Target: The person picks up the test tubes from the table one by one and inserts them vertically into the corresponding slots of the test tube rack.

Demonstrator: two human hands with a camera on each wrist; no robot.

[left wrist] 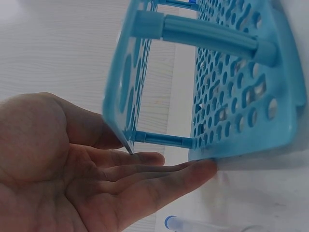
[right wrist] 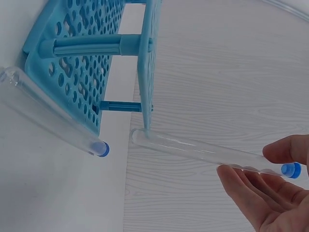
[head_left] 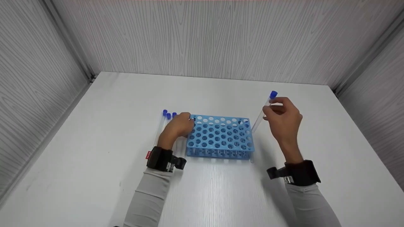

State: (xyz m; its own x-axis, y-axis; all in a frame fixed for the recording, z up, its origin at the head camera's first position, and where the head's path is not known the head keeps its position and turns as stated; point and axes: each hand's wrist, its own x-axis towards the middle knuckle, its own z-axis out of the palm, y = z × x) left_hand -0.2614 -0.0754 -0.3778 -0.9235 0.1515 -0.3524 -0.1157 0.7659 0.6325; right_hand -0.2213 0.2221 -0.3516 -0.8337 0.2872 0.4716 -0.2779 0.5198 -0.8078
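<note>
A blue test tube rack [head_left: 221,132] with rows of round holes stands on the white table. My left hand [head_left: 180,126] holds its left end; in the left wrist view the thumb and fingers [left wrist: 145,193] meet at the edge of its upper plate. At the rack's right, my right hand [head_left: 282,118] pinches a clear test tube [head_left: 259,121] near its blue cap. That tube slants cap-up, its rounded bottom close to the upper plate's right edge. In the right wrist view another capped tube [right wrist: 53,113] lies on the table beside the rack.
Left of the rack lie three blue-capped test tubes [head_left: 161,124], partly hidden by the left hand and wrist. Grey wood-grain panels [head_left: 202,41] enclose the table at the back and both sides. A black camera band is on each wrist.
</note>
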